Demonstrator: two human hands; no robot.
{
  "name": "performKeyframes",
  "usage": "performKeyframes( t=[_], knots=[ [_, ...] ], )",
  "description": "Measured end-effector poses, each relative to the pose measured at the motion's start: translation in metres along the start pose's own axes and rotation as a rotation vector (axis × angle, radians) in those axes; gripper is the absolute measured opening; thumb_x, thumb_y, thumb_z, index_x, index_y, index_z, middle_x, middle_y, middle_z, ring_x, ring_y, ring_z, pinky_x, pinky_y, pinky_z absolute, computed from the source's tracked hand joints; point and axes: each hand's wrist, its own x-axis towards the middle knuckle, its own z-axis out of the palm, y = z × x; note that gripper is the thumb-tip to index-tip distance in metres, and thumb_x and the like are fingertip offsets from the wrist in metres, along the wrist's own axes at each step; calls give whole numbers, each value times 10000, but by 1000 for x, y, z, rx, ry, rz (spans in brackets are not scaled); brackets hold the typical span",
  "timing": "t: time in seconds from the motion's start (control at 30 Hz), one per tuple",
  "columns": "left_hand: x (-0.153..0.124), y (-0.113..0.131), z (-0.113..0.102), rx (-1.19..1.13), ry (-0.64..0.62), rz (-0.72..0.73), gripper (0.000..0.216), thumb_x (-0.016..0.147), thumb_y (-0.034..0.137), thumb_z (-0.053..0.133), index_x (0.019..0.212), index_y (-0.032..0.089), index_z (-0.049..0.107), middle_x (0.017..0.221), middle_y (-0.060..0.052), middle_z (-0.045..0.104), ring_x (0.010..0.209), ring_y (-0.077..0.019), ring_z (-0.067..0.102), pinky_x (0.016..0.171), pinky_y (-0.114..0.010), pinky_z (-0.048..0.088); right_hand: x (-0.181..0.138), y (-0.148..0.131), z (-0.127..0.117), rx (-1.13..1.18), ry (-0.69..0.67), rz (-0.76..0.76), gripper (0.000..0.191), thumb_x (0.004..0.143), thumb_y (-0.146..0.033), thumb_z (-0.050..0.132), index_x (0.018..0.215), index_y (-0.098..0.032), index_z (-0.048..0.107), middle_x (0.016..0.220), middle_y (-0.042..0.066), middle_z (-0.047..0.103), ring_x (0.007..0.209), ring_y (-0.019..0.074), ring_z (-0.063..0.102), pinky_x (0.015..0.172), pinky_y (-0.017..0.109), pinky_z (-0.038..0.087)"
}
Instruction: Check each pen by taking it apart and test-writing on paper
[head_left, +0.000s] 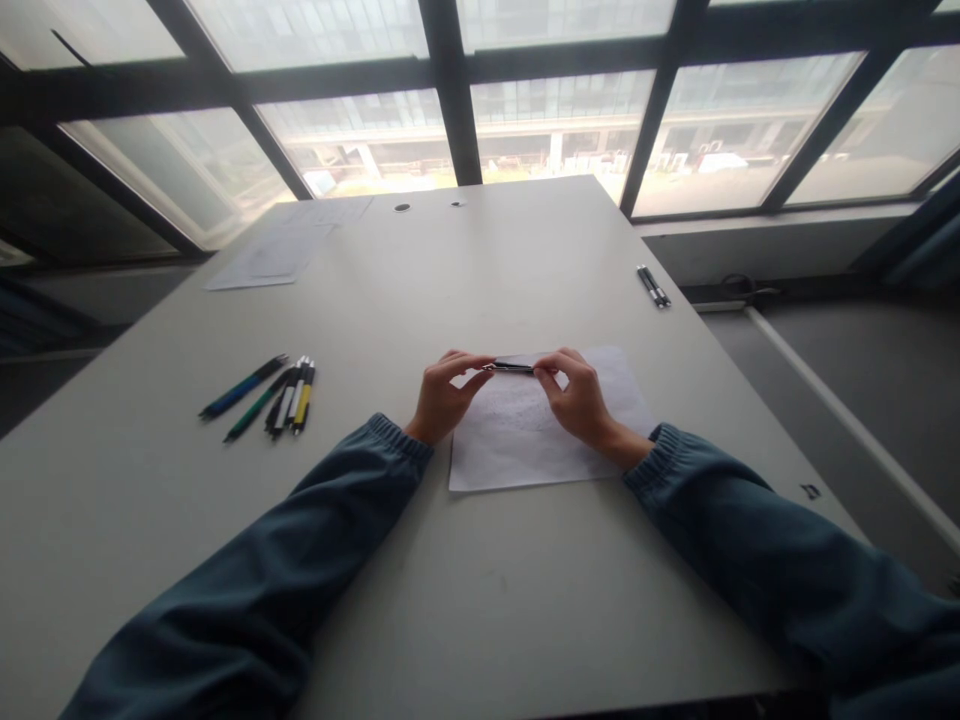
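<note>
White table (435, 600) against framed windows (352, 130); landmark, the paper sheet (525, 470). Slim dark pen (514, 367) held crosswise over the sheet's far part. Left hand (441, 398) pinches one end, right hand (579, 398) the other, thumbs and fingers nearly closed on it. Loose pens (281, 395) left of the sheet; pen pair (653, 287) beyond it, to the right. Judgement: handling wants light, even pinches, wrists steady, middle unobstructed, held low over the sheet in case of a slip.
</note>
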Motion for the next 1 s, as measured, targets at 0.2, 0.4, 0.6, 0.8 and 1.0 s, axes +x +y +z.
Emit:
performKeyframes(
  t=[0.2, 0.4, 0.6, 0.8, 1.0],
  knots=[
    [-1, 1, 0, 14, -33, 56, 152, 905, 305, 695, 1018, 237, 770, 905, -50, 753, 840, -178, 653, 797, -344, 550, 0, -1, 0, -21, -17, -12, 152, 936, -206, 570, 804, -214, 645, 801, 36, 644, 825, 208, 586, 814, 361, 462],
    [0, 3, -2, 30, -35, 56, 165, 885, 347, 715, 980, 225, 771, 869, -52, 748, 794, -171, 661, 754, -322, 553, 0, -3, 0, -25, -25, -14, 177, 958, -225, 548, 808, -219, 643, 804, 43, 650, 826, 215, 587, 810, 359, 461],
    [0, 4, -2, 31, -72, 76, 103, 886, 300, 709, 916, 216, 760, 865, -45, 742, 788, -162, 659, 772, -317, 542, -1, -3, 0, -40, -45, -9, 210, 978, -257, 533, 807, -224, 651, 815, 50, 662, 841, 223, 595, 815, 362, 459],
    [1, 4, -2, 33, -25, 61, 90, 885, 278, 698, 867, 205, 748, 818, -34, 720, 766, -155, 641, 753, -305, 529, 8, -10, -7, -37, 5, 13, 156, 976, -276, 541, 964, -223, 687, 943, 70, 681, 929, 236, 602, 883, 392, 469],
    [2, -4, -4, 52, 102, -31, 133, 890, 319, 689, 861, 200, 741, 796, -27, 702, 720, -141, 605, 697, -284, 506, 30, 10, -22, -95, 169, 51, 259, 988, -242, 456, 1154, -202, 651, 1072, 110, 649, 967, 251, 579, 886, 432, 485]
  ],
)
